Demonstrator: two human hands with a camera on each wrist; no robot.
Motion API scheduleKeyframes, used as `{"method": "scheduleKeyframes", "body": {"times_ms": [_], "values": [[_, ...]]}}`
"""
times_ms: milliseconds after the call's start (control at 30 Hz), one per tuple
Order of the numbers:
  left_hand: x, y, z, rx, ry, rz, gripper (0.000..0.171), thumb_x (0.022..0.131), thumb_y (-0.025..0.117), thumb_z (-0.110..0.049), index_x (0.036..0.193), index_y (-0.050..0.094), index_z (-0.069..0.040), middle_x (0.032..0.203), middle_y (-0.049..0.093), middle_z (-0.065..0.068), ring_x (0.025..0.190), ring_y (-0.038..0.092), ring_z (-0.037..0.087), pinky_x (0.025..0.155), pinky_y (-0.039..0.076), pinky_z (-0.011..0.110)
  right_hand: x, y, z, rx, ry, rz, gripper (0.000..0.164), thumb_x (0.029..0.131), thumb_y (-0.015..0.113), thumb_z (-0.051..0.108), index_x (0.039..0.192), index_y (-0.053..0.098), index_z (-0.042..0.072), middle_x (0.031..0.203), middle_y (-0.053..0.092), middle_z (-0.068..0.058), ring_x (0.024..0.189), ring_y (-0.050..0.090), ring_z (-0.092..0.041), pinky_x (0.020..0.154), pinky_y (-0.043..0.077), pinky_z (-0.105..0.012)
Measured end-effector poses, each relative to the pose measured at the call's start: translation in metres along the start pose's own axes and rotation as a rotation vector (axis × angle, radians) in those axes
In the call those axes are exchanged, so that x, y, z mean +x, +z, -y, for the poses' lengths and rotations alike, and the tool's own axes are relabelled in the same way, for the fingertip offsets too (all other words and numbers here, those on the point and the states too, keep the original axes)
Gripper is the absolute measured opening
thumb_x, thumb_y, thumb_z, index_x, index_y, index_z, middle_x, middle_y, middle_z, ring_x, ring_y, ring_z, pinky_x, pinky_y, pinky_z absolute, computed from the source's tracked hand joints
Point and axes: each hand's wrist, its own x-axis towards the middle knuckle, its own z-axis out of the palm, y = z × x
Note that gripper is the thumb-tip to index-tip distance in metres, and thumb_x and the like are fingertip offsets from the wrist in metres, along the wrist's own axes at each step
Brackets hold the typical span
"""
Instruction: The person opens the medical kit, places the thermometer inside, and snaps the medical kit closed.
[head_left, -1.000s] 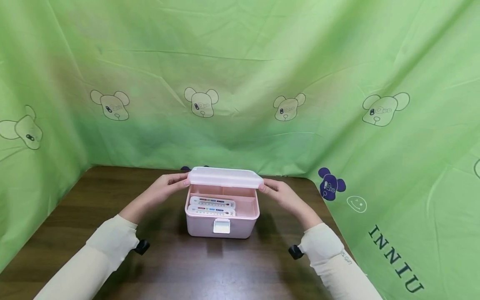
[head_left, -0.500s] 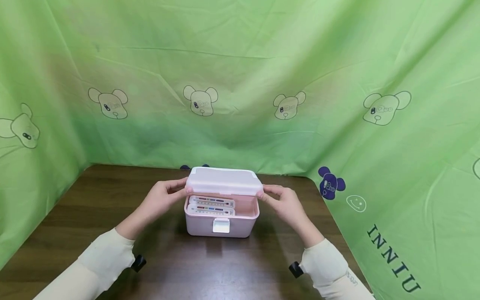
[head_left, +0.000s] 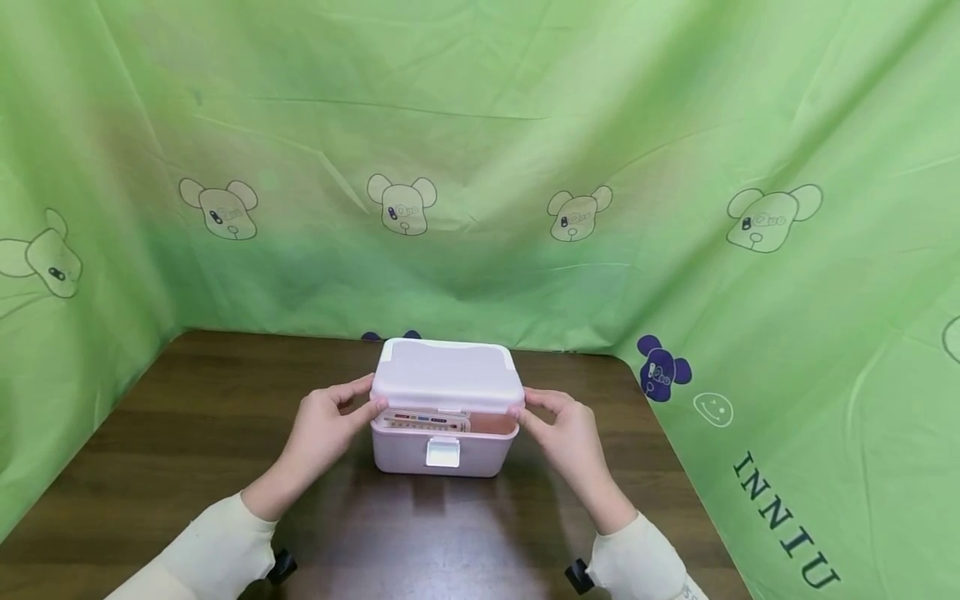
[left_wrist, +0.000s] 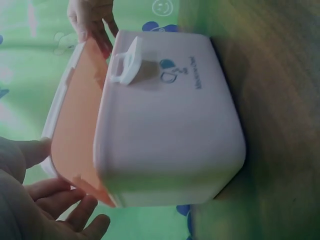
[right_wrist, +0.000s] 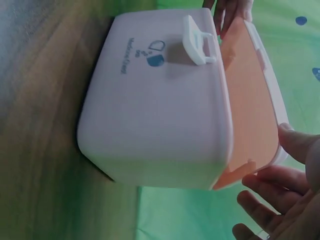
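Observation:
A pale pink medicine box (head_left: 405,455) stands on the table with its lid (head_left: 447,375) partly raised, tilted down toward the front. My left hand (head_left: 321,429) pinches the lid's left front corner, thumb at the front edge and fingers along the side. At the opposite corner my right hand (head_left: 573,440) holds the lid the same way. Through the narrowed gap shows a flat white case (head_left: 423,421) with coloured marks and a scale, like a thermometer. The white front latch (right_wrist: 196,41) sticks outward, unfastened. The lid hides most of the inside.
The dark wooden table (head_left: 427,542) extends around the box. Behind it and along both sides hangs a green curtain (head_left: 480,283) printed with bear heads. A black wrist camera (head_left: 281,567) sits on the left sleeve, another black camera (head_left: 579,575) on the right.
Both hands have swung the lid forward and down, narrowing the opening. The rear compartments and one of the two cases are now covered. The box itself has stayed in place.

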Motion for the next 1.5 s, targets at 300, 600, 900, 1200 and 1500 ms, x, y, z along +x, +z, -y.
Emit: {"method": "scheduleKeyframes", "body": {"times_ms": [300, 600, 900, 1200, 1500], "values": [[0.003, 0.015, 0.018, -0.01, 0.11, -0.071, 0.047, 0.092, 0.079, -0.021, 0.135, 0.067, -0.005, 0.137, 0.066, 0.01, 0.132, 0.059, 0.028, 0.108, 0.051, 0.047, 0.002, 0.018, -0.012, 0.082, -0.011, -0.071, 0.04, 0.082, 0.089, 0.022, 0.115, 0.078, 0.004, 0.119, 0.075, -0.01, 0.119, 0.067, -0.028, 0.105, 0.052, -0.047], [0.018, 0.026, 0.027, -0.024, 0.113, -0.126, 0.048, 0.09, 0.08, -0.015, 0.134, 0.066, -0.001, 0.138, 0.065, 0.011, 0.134, 0.057, 0.031, 0.114, 0.045, 0.049, 0.018, 0.033, -0.025, 0.075, -0.012, -0.097, 0.04, 0.082, 0.088, 0.023, 0.116, 0.078, 0.005, 0.123, 0.075, -0.006, 0.122, 0.066, -0.026, 0.107, 0.051, -0.045], [0.035, 0.036, 0.037, -0.039, 0.116, -0.153, 0.047, 0.091, 0.079, -0.013, 0.134, 0.066, 0.0, 0.139, 0.065, 0.01, 0.135, 0.056, 0.03, 0.116, 0.043, 0.048, 0.033, 0.042, -0.032, 0.053, -0.005, -0.107, 0.042, 0.083, 0.087, 0.024, 0.119, 0.077, 0.005, 0.124, 0.074, -0.006, 0.122, 0.065, -0.026, 0.106, 0.051, -0.045], [0.04, 0.043, 0.043, -0.058, 0.1, -0.16, 0.048, 0.092, 0.078, -0.015, 0.136, 0.065, -0.002, 0.141, 0.064, 0.008, 0.137, 0.055, 0.028, 0.116, 0.043, 0.047, 0.036, 0.047, -0.038, 0.057, 0.022, -0.126, 0.042, 0.084, 0.086, 0.026, 0.12, 0.076, 0.005, 0.125, 0.074, -0.006, 0.125, 0.064, -0.027, 0.108, 0.049, -0.046], [0.039, 0.047, 0.047, -0.116, 0.061, -0.163, 0.052, 0.093, 0.078, -0.019, 0.141, 0.062, -0.004, 0.145, 0.061, 0.008, 0.136, 0.055, 0.03, 0.109, 0.05, 0.046, 0.035, 0.051, -0.038, 0.057, 0.046, -0.138, 0.045, 0.086, 0.084, 0.028, 0.124, 0.074, 0.006, 0.126, 0.073, -0.01, 0.127, 0.062, -0.031, 0.11, 0.048, -0.049]]}}
